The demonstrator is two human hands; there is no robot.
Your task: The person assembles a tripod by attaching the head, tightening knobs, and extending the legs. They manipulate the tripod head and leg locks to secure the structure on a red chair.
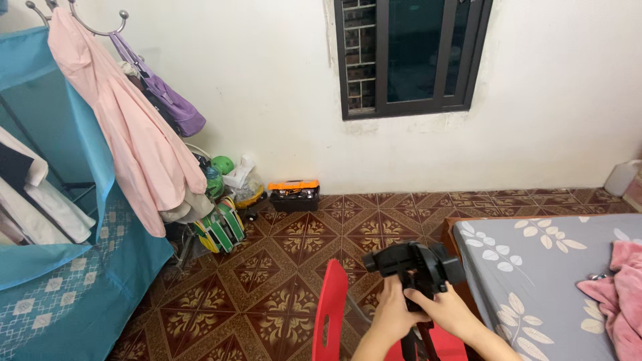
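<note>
Nearest the camera, the left hand (390,315) and the right hand (447,309) meet under a black tripod head (414,264) at the bottom of the view, just right of centre. The left hand's grip is closed around the stem below the head, and the right hand's fingers wrap the head's near side, the thumb pressed against its body. Just left of the hands stands a red plastic chair (331,311), its back edge-on (the seat shows red beneath the forearms). To the right lies a bed (535,281) in a grey leaf-print sheet with a pink cloth (618,294) at its far right. Across the patterned tile floor (281,274), an orange-lidded toolbox (293,194) sits against the far wall. A judgement: the head looks top-heavy, so a loosened clamp or slipping palm could let it tip toward the chair or drop to the tiles.
</note>
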